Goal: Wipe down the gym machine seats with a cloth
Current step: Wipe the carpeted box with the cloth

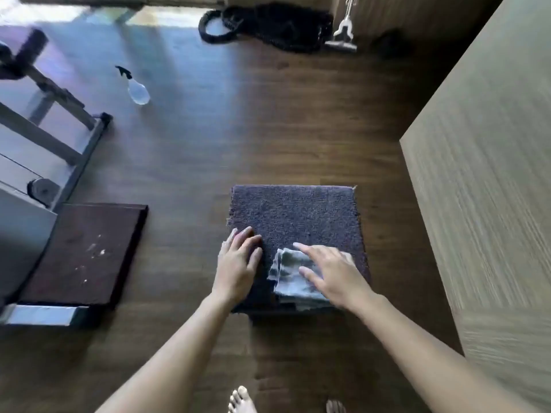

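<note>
A square seat point(298, 213) with a dark purple fuzzy cover stands on the wooden floor in front of me. A folded grey cloth point(287, 275) lies on its near part. My right hand point(331, 275) lies flat on the cloth with straight, spread fingers. My left hand point(238, 263) rests flat on the seat's near left corner, just left of the cloth, fingers straight.
A clear spray bottle point(135, 87) with a black trigger lies on the floor at the far left. A grey gym machine frame point(53, 138) and a dark brown pad point(86, 251) stand at left. A wood-grain wall point(483, 174) rises close on the right. Black ropes point(268, 25) lie far back. My bare toes point(241, 400) show below.
</note>
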### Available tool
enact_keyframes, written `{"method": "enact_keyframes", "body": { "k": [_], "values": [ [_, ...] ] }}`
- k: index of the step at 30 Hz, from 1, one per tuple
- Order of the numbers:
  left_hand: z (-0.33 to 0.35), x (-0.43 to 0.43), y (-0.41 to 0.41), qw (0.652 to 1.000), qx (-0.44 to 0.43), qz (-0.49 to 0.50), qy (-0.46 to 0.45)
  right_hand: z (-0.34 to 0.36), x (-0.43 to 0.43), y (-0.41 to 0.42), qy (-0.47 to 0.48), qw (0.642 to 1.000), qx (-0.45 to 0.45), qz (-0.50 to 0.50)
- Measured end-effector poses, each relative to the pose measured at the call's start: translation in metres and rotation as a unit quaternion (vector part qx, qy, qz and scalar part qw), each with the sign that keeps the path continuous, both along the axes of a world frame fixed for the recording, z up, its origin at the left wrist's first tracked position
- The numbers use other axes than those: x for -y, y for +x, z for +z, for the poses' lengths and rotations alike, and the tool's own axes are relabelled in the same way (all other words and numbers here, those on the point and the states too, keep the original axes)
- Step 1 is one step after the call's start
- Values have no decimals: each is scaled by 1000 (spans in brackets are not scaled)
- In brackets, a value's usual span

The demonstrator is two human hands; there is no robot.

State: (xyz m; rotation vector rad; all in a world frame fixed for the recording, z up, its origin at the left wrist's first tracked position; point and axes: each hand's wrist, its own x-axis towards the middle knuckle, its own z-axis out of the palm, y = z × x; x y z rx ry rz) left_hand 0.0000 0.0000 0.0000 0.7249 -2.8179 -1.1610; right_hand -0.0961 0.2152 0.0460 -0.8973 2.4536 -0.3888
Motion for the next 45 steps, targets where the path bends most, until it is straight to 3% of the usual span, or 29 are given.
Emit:
{"method": "enact_keyframes", "body": {
  "k": [4,7,11,13,18,24,28,33,36,38,45],
  "values": [
    [-26,-11,10,989,-31,-23,-143,-23,4,-6,-20,994,-102,22],
    [-32,-12,9,985,-35,-15,-170,-28,-1,-18,-41,990,-125,56],
    [-33,-14,8,982,-34,-11,-188,-28,-18,-38,-144,973,-92,-155],
    [-33,-15,8,980,-40,-12,-193,-29,-27,-43,-149,962,-95,-208],
    [-35,-16,7,977,-57,-10,-204,-26,-24,-37,-58,989,-116,-67],
    [-38,-12,9,968,-103,-70,-217,-47,-11,-22,15,979,-198,-45],
    [-26,-21,7,979,-72,-43,-184,-28,-13,-30,31,988,-149,-20],
    [35,-43,1,997,73,27,-29,22,-18,-37,94,994,-54,16],
    [84,-58,24,995,53,74,28,60,-25,-33,21,997,61,-30],
    [125,-65,58,991,5,128,39,96,-30,-20,-44,995,88,-32],
    [250,-76,220,963,-89,255,-6,219,-27,74,-243,968,24,61]
  ]
}}
